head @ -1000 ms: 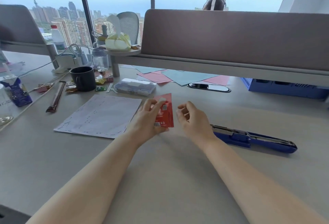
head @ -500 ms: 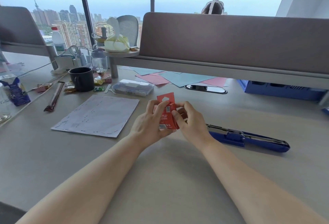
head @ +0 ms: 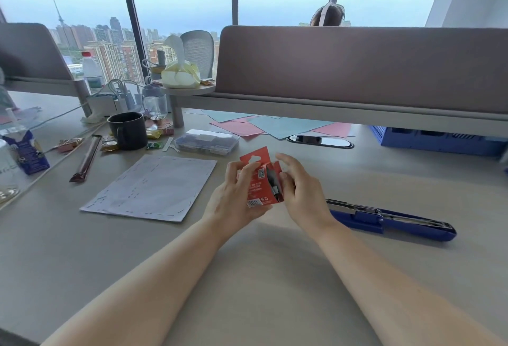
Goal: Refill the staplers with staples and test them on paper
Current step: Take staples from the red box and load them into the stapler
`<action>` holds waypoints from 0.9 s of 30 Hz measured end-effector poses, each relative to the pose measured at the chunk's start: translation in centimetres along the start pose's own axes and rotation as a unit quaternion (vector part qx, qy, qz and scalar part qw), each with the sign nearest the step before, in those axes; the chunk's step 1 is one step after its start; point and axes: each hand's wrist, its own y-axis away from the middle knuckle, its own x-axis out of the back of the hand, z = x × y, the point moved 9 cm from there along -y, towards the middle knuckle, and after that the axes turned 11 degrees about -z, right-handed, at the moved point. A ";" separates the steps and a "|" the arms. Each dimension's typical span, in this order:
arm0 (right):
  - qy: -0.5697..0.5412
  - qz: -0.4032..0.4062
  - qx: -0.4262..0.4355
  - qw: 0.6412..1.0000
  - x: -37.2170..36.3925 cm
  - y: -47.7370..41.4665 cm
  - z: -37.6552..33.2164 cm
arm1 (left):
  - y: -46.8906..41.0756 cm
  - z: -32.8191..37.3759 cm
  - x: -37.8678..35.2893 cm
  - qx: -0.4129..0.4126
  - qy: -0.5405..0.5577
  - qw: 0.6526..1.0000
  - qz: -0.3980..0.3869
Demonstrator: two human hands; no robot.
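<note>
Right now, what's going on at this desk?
A person is opening a small red staple box: the left hand holds it while the right hand works at its open side flap. A blue stapler lies opened out flat on the desk at right, apparently awaiting staples. A sheet of paper lies at left.

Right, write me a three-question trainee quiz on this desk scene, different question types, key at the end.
1. True or false: the blue stapler lies opened out flat on the desk, to the right of both hands.
2. Multiple choice: the red staple box is
A. lying on the white sheet
B. held in the left hand above the desk, with the right hand at its open side
C. tucked inside the clear plastic case
3. Fill in: left of the clear plastic case stands a dark ____.

Key: 1 true; 2 B; 3 mug.
</note>
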 end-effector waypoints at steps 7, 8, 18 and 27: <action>-0.006 -0.010 0.010 1.000 -0.1 -0.1 -0.4 | -0.2 -0.5 -0.1 0.003 0.049 0.999 -0.010; -0.014 -0.001 0.004 1.000 0.1 -0.1 -0.1 | -0.3 -0.8 -0.2 0.007 0.063 0.998 -0.017; 0.011 -0.015 0.009 1.000 -0.2 -0.5 0.1 | -0.5 -1.8 -0.1 0.022 0.082 0.996 -0.026; 0.006 -0.126 -0.028 0.992 -2.0 -0.7 1.3 | -0.4 -1.5 0.0 0.011 0.034 0.998 -0.044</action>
